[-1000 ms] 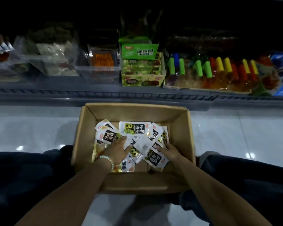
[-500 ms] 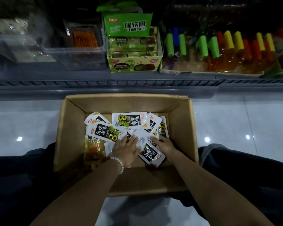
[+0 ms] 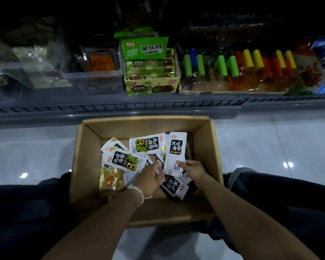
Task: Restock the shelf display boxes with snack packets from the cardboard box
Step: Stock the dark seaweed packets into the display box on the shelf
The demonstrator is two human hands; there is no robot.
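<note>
An open cardboard box (image 3: 86, 152) sits on the floor between my knees, with several white and black snack packets (image 3: 147, 146) loose inside. My right hand (image 3: 192, 169) pinches the lower end of one white packet (image 3: 176, 149) and holds it upright above the pile. My left hand (image 3: 150, 177), with a bead bracelet on the wrist, lies on the packets beside it, fingers touching that packet's lower edge. A yellow-orange packet (image 3: 111, 178) lies at the box's left side. On the shelf behind stands a green display box (image 3: 152, 87).
The low shelf (image 3: 120, 106) runs across the back. It carries clear plastic bins (image 3: 94, 79) at left, and a tray of jelly tubes with green, yellow and orange tops (image 3: 242, 72) at right. Glossy white floor tiles (image 3: 270, 147) flank the box. My dark trouser legs frame it.
My right hand has lifted one white packet out of the pile and stood it upright. My left hand shifted right towards it. The view tilted slightly.
</note>
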